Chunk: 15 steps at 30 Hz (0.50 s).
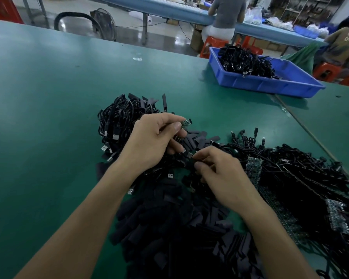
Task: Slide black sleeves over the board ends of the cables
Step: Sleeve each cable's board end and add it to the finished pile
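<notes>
The left hand (pixel 156 142) is curled, its thumb and forefinger pinching a small green board (pixel 187 123) by one end, so that the bare end, with its row of tiny contacts, sticks out to the right above the table (pixel 48 97). The right hand (pixel 223 175) sits lower and near it, fingers bent in, thumb and forefinger closed tight on a small black piece (pixel 194 157); whether that is a sleeve or part of a cable cannot be told. Below both wrists lies a heap of sleeves (pixel 169 228): flat, matte black, short rectangular tubes, loosely piled. To the right spreads a tangle of thin glossy black cables (pixel 300 168) with green boards in rows along its near edge. Behind the left hand is a coiled bundle (pixel 119 117) with silver USB plugs and sleeved ends standing up. A blue plastic bin (pixel 270 85) holds more cables at the far right.
</notes>
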Motion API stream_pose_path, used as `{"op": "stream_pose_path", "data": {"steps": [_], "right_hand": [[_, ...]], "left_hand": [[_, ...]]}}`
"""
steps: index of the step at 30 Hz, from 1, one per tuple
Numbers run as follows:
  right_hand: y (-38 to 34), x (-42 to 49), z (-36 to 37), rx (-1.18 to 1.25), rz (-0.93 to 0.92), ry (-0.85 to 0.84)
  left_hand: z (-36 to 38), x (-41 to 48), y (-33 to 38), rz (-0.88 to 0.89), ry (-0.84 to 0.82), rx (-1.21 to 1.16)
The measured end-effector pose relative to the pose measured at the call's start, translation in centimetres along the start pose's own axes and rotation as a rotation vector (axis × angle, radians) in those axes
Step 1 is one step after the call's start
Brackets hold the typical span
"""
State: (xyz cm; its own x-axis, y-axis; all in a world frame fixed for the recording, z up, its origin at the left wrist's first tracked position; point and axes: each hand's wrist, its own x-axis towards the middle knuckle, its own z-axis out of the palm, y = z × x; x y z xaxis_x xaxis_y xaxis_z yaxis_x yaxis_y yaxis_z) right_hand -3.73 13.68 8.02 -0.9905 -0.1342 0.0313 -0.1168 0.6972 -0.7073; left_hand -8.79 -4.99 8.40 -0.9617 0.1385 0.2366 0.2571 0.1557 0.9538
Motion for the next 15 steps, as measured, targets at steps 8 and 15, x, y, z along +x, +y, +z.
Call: {"op": "stream_pose_path", "data": {"steps": [8,15], "right_hand": [[0.3,-0.2,0.3,0.026,-0.028,-0.078],[-0.1,-0.2,0.6,0.059,-0.086,-0.171]], "left_hand": [[0.0,0.2,-0.5,-0.033,-0.006,0.094],[-0.3,0.2,-0.7,-0.063,-0.022,0.131]]}}
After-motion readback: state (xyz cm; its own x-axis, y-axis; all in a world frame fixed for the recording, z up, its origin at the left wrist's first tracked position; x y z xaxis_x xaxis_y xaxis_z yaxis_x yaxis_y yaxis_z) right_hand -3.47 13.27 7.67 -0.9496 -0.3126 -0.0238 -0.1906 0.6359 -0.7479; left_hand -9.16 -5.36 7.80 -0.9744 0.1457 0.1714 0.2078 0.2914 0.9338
